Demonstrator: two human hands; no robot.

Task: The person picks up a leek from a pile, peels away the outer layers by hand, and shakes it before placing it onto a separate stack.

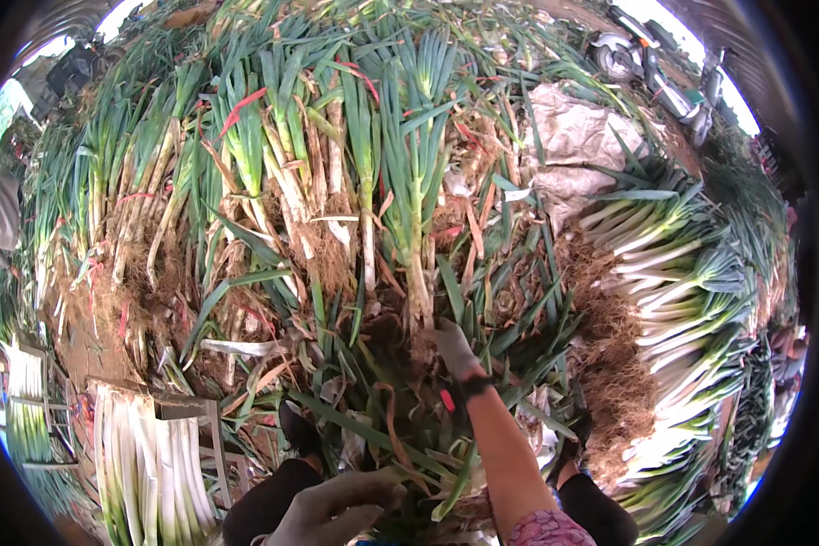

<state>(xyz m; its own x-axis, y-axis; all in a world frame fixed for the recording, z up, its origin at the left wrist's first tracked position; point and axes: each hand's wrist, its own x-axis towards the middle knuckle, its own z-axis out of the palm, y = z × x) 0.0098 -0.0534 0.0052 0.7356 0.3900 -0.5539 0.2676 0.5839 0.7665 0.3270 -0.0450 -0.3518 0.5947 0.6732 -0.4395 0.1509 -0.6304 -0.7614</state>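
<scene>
My right hand (pixel 455 349), in a pale work glove, reaches forward with its fingers closed at the root end of a tall green onion (pixel 417 259). That onion stands upright, white stem down and green leaves up; part of the grip is hidden. My left hand (pixel 341 505), gloved too, is low in front of me with its fingers curved and thumb apart, nothing between them. Behind the right hand leans a wide pile of untrimmed green onions (pixel 287 173) with brown roots, dry leaves and red ties.
Cleaned green onions (pixel 673 314) lie stacked on the right, roots facing me. A wooden stand (pixel 214 437) with white-stemmed onions (pixel 146 464) is at lower left. Loose leaves (pixel 355 423) litter the ground around my feet. A pale sack (pixel 578 136) and a scooter (pixel 660 73) are farther back.
</scene>
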